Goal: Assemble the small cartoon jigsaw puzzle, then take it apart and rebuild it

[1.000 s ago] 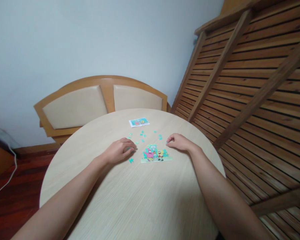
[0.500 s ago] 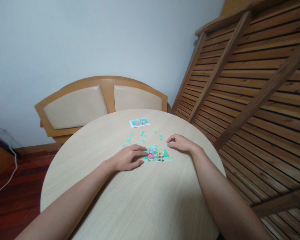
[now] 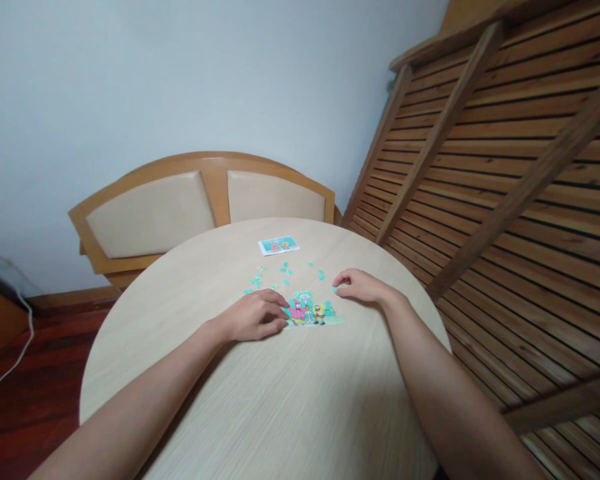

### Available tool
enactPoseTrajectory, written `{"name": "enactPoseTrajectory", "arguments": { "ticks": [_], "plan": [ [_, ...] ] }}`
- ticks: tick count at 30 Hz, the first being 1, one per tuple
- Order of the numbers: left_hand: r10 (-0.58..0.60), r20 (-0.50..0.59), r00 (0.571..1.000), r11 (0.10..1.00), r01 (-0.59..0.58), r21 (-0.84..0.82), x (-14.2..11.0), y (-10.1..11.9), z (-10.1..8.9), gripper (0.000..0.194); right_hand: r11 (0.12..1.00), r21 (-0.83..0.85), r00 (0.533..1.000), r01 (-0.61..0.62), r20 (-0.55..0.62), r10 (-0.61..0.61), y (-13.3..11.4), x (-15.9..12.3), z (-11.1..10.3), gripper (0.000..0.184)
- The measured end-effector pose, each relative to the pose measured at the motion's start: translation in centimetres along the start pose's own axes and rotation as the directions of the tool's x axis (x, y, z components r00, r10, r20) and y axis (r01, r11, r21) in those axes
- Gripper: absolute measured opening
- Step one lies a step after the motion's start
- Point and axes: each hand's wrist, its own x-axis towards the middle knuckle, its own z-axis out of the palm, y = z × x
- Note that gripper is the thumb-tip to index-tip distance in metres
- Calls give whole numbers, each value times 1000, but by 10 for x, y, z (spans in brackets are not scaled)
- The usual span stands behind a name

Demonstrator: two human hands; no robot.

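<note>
A partly joined cartoon jigsaw puzzle (image 3: 309,312) lies on the table, with pink and yellow figures on a teal ground. Along its left edge rests my left hand (image 3: 257,317), palm down, its fingers apart and the tips at the puzzle's side. My right hand (image 3: 360,285) is just beyond the puzzle's upper right corner, thumb and forefinger closed on a small teal puzzle piece (image 3: 335,289). Most of that piece is hidden by the fingers. Several loose puzzle pieces (image 3: 285,268) are scattered past the puzzle, more of them toward the left.
A small picture card (image 3: 279,245) with a similar cartoon scene lies farther back on the round table (image 3: 280,407). Behind the table stands a padded wooden headboard (image 3: 153,213) against the wall. Wooden slats (image 3: 510,193) lean at the right.
The joined puzzle has slid slightly left, and my left fingers have drawn back a little, showing more of the pink figure. My right hand has hardly moved.
</note>
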Motion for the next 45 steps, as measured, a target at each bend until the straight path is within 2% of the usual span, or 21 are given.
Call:
{"name": "enactPoseTrajectory", "arguments": {
  "ticks": [4, 9, 17, 24, 32, 36, 40, 45],
  "plan": [
    [-12, 2, 1000, 1000, 12, -13, 0, 3, -1, 23, 999, 47, 1000, -24, -5, 24, -2, 1, 2, 27],
    [-7, 15, 1000, 999, 6, 35, 0, 6, 1, 32, 955, 294, 998, 28, 49, -44, -8, 1, 5, 32],
    [6, 31, 1000, 1000, -6, 14, 0, 4, 4, 27, 930, 367, 990, 37, 115, -85, -24, 1, 12, 38],
    [-4, 38, 999, 1000, 3, 27, 0, 3, 5, 29, 949, 272, 978, 160, 84, -189, -39, 5, 26, 32],
    [-10, 38, 999, 1000, 10, 5, 2, 6, 2, 28, 964, 241, 979, 114, 138, -150, -40, 6, 32, 25],
    [-14, 30, 999, 1000, 14, 0, 1, 6, 2, 28, 968, 223, 978, 117, 146, -152, -40, 4, 31, 29],
    [-10, 20, 1000, 1000, 11, -10, 1, 5, 4, 28, 972, 153, 972, 176, 132, -196, -41, 4, 30, 27],
    [-16, 38, 999, 1000, 15, 8, 1, 7, 2, 29, 978, 127, 978, 165, 104, -178, -37, 6, 32, 26]
  ]
}}
